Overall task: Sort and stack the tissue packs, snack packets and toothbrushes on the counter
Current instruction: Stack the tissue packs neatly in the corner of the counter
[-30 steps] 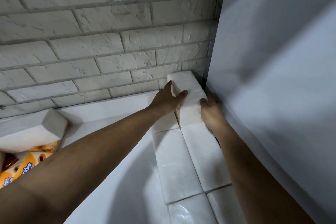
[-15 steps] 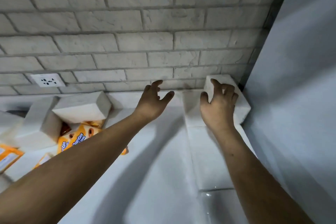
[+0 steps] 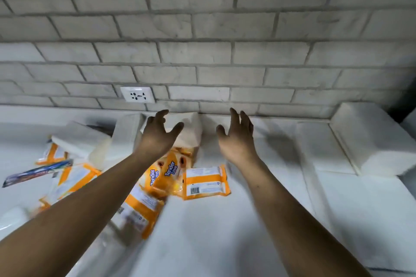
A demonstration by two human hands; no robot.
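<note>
Both my hands reach out over the white counter (image 3: 202,231) with spread fingers and hold nothing. My left hand (image 3: 157,135) hovers in front of a white tissue pack (image 3: 191,130) that lies against the brick wall. My right hand (image 3: 236,137) is just right of that pack. Orange snack packets (image 3: 206,182) lie in a loose heap below my left hand. More white tissue packs (image 3: 81,139) are jumbled at the left. A stacked tissue pack (image 3: 371,137) sits on a row of packs (image 3: 360,209) at the right. A long blue toothbrush packet (image 3: 38,172) lies at far left.
A white wall socket (image 3: 137,94) is set in the grey brick wall (image 3: 202,29) just above the counter. A dark gap shows at the far right corner (image 3: 403,110).
Both hands have let go of the stacked pack at the right and swung left to the loose pile. The view has turned left with them.
</note>
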